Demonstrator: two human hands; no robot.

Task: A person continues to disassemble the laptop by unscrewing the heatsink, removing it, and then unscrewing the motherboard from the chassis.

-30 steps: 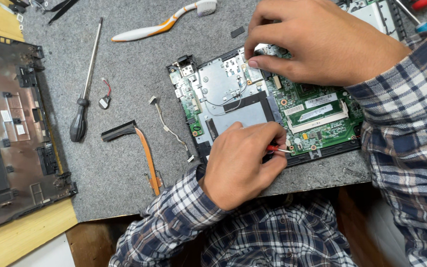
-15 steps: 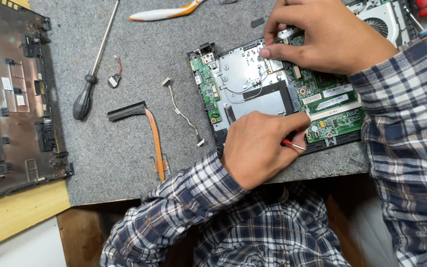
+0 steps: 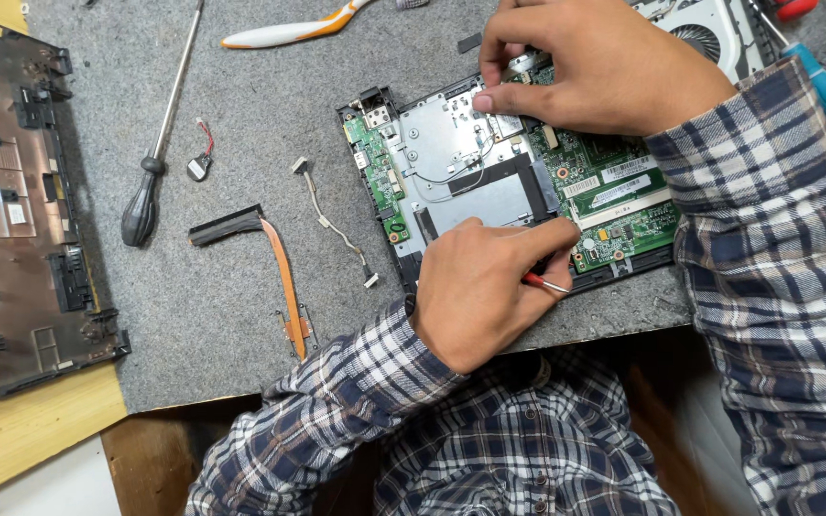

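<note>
A green laptop motherboard point(image 3: 614, 205) with a silver metal shield point(image 3: 446, 143) lies on the grey mat. My left hand point(image 3: 485, 287) rests at the board's near edge and grips a small red-handled screwdriver point(image 3: 545, 283), its thin metal tip pointing right. My right hand point(image 3: 604, 62) reaches over the board's far edge, thumb and fingers pinching a small part there; the part itself is mostly hidden. Both sleeves are blue plaid.
On the grey mat point(image 3: 241, 115) lie a long black-handled screwdriver point(image 3: 150, 182), a coin cell with wires point(image 3: 200, 164), a thin cable point(image 3: 332, 225), a black-and-orange flat cable point(image 3: 274, 263) and a white-orange pry tool point(image 3: 284, 33). A dark laptop shell point(image 3: 11, 220) sits left, a cooling fan point(image 3: 709, 33) and a blue-handled tool point(image 3: 824, 86) top right.
The view has shifted, so everything sits further right and up in frame. My right hand's fingers have closed in on the board's far edge. The left hand keeps its hold on the screwdriver.
</note>
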